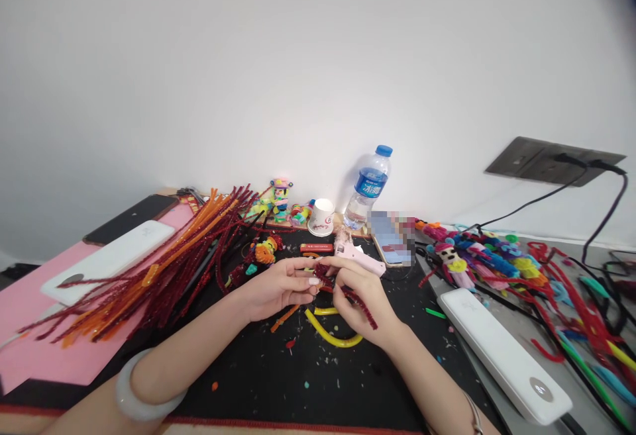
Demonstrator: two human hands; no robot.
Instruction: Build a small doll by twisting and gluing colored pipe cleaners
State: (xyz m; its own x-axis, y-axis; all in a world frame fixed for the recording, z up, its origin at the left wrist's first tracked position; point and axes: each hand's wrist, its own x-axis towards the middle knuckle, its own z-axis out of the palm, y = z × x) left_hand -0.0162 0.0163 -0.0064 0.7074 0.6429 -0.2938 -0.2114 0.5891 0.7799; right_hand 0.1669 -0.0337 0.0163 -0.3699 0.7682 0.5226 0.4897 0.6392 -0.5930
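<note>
My left hand [285, 288] and my right hand [358, 294] meet over the black mat, fingers closed on a dark red pipe cleaner [364, 307]. Part of it is bunched between the fingertips, and one end sticks out below my right hand. The exact shape of the bunched part is hidden by my fingers. Beneath the hands lie a bent yellow pipe cleaner [332, 339] and a short orange piece [285, 319]. Just behind is a pink glue gun [360, 257], beside a small red box [317, 247].
A big pile of red and orange pipe cleaners [144, 276] spreads at left. Behind stand a paper cup [322, 218], a water bottle [368, 190] and a phone [392, 240]. At right lie pipe-cleaner dolls [453, 264] and a white lamp-like bar [504, 355]. Cables [603, 216] hang from the wall socket.
</note>
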